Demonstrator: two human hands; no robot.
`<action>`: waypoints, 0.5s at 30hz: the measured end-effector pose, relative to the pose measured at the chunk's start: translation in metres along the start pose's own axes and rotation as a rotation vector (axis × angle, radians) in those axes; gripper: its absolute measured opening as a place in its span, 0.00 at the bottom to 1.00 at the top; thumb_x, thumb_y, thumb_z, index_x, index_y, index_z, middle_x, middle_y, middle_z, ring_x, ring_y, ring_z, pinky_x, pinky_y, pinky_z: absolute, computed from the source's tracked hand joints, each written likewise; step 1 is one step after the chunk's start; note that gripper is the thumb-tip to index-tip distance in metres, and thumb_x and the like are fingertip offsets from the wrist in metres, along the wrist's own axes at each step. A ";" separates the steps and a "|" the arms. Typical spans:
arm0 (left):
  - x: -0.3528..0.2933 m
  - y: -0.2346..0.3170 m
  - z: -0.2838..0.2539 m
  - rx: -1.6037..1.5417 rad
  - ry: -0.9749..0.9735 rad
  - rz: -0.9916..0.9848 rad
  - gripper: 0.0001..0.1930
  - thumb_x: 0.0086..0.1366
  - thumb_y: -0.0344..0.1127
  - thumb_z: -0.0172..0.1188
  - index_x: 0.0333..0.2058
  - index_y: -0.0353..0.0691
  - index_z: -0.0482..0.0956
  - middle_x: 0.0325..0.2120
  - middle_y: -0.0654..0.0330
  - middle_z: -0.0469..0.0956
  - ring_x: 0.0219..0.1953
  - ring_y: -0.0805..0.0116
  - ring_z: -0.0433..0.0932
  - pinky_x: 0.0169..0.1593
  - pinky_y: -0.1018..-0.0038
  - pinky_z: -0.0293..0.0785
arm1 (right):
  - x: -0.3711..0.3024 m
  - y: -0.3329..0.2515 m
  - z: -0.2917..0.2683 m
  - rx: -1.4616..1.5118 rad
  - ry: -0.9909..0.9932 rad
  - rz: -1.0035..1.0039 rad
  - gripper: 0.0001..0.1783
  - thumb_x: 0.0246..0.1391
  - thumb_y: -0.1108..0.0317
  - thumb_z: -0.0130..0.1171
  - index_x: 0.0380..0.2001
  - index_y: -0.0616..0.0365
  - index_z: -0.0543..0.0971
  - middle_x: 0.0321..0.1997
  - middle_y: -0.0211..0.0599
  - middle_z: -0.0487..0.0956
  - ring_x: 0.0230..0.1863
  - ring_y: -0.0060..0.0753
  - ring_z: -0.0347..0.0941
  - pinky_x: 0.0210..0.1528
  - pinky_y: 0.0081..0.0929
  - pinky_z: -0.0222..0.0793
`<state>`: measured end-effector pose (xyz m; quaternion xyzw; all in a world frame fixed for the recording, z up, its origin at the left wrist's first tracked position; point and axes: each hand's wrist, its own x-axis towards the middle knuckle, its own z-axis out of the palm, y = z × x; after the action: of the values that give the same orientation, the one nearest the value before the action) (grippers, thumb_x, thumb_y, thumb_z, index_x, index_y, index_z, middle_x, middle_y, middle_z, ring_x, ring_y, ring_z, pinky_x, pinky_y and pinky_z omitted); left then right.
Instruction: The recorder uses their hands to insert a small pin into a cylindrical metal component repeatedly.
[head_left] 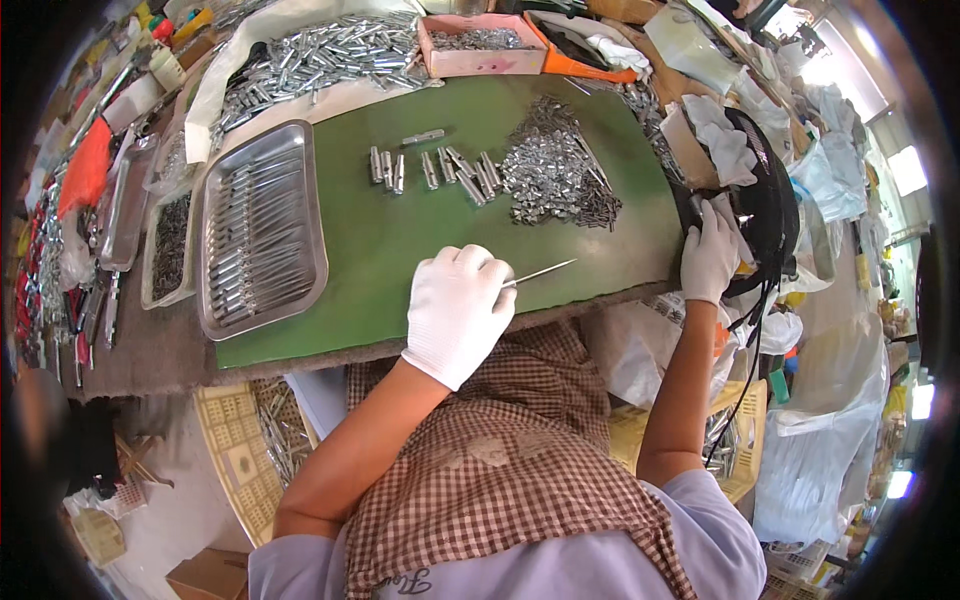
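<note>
My left hand (pixel 458 312), in a white knit glove, is closed in a fist over the near part of the green mat (pixel 370 270). A thin pointed metal shaft (pixel 542 272) sticks out of it to the right; its other end is hidden in the palm. At the mat's right edge my gloved right hand (pixel 708 255) has its fingers curled at a black mesh bag (pixel 765 200) with dark cables; what they grip is unclear. Several short metal tubes (pixel 466 182) lie beyond my left hand, beside a heap of small silvery metal parts (pixel 548 178) and dark pins (pixel 602 208).
To the left, a steel tray (pixel 318 250) holds a row of metal shafts. Behind the mat are a pile of metal tubes (pixel 325 55), a pink box (pixel 482 62) of parts and an orange box (pixel 590 70). Yellow crates (pixel 232 450) stand below the table.
</note>
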<state>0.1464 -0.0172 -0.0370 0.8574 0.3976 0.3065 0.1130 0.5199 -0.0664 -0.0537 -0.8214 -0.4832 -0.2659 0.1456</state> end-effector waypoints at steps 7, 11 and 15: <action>0.000 -0.003 0.001 -0.040 -0.102 -0.040 0.05 0.55 0.35 0.68 0.30 0.46 0.81 0.32 0.61 0.78 0.39 0.56 0.79 0.45 0.59 0.73 | 0.000 -0.004 -0.005 -0.098 -0.049 0.025 0.29 0.56 0.66 0.61 0.63 0.46 0.75 0.59 0.42 0.78 0.59 0.51 0.73 0.60 0.49 0.67; -0.002 -0.005 -0.004 -0.074 -0.108 -0.047 0.06 0.55 0.36 0.69 0.31 0.46 0.81 0.33 0.60 0.78 0.40 0.55 0.79 0.46 0.59 0.73 | 0.004 -0.007 -0.011 -0.137 -0.081 0.086 0.30 0.56 0.65 0.61 0.63 0.49 0.74 0.57 0.43 0.79 0.58 0.52 0.74 0.56 0.50 0.70; -0.006 -0.008 -0.007 -0.063 -0.015 -0.025 0.07 0.55 0.34 0.69 0.31 0.45 0.81 0.33 0.61 0.78 0.39 0.56 0.79 0.45 0.59 0.73 | 0.007 0.004 -0.006 -0.010 -0.227 0.239 0.30 0.58 0.67 0.60 0.65 0.52 0.72 0.54 0.50 0.79 0.54 0.54 0.76 0.54 0.48 0.74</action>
<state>0.1339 -0.0170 -0.0376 0.8506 0.3979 0.3110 0.1465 0.5248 -0.0663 -0.0449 -0.8984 -0.3941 -0.1546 0.1167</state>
